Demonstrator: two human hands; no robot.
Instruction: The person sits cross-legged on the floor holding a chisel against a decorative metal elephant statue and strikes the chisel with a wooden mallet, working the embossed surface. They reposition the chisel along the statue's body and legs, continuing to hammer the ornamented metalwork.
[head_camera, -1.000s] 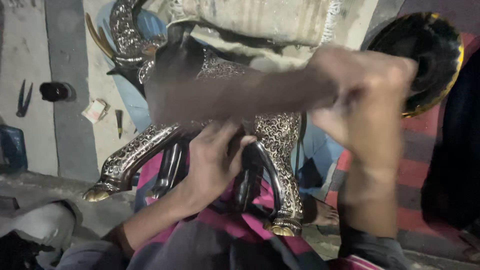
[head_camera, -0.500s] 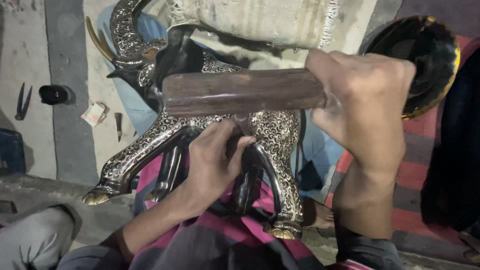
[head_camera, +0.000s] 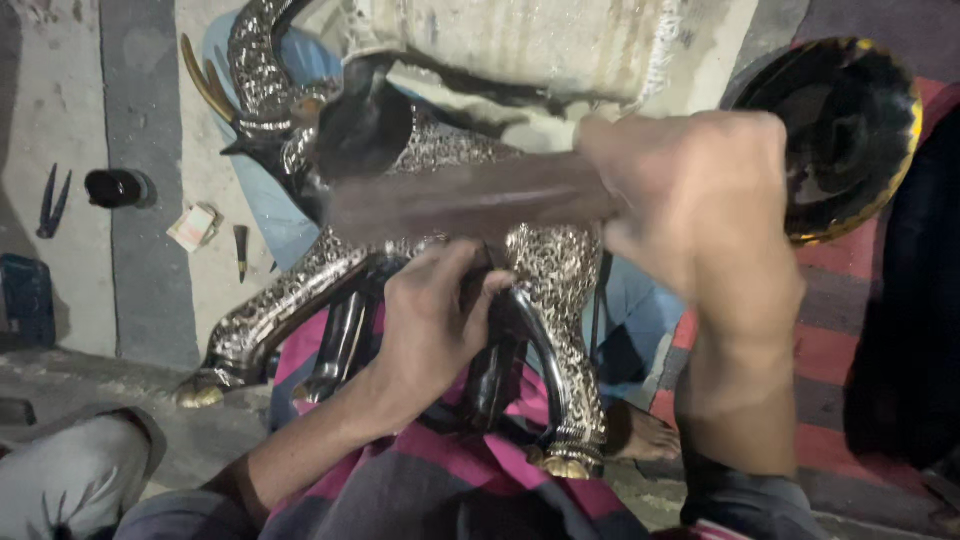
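A dark animal figure (head_camera: 560, 270) with silver inlaid pattern and gold hooves lies across my lap, legs toward me. My left hand (head_camera: 430, 320) presses against its belly between the legs, fingers pinched on a small tool that I can barely see. My right hand (head_camera: 700, 200) is closed around a brown wooden block (head_camera: 470, 200), held level just above the left hand; the block is blurred by motion. A pale cloth (head_camera: 520, 50) drapes over the figure's back.
A round black dish with a gold rim (head_camera: 840, 130) rests at the upper right on a red striped mat. On the concrete floor at left lie pliers (head_camera: 50, 200), a dark small jar (head_camera: 115, 187), a small packet (head_camera: 195, 227) and a thin tool (head_camera: 241, 250). A bare foot (head_camera: 645, 437) shows below.
The wooden block in my right hand has swung up and down over the left hand and is blurred again now. My left hand has stayed in place on the figure.
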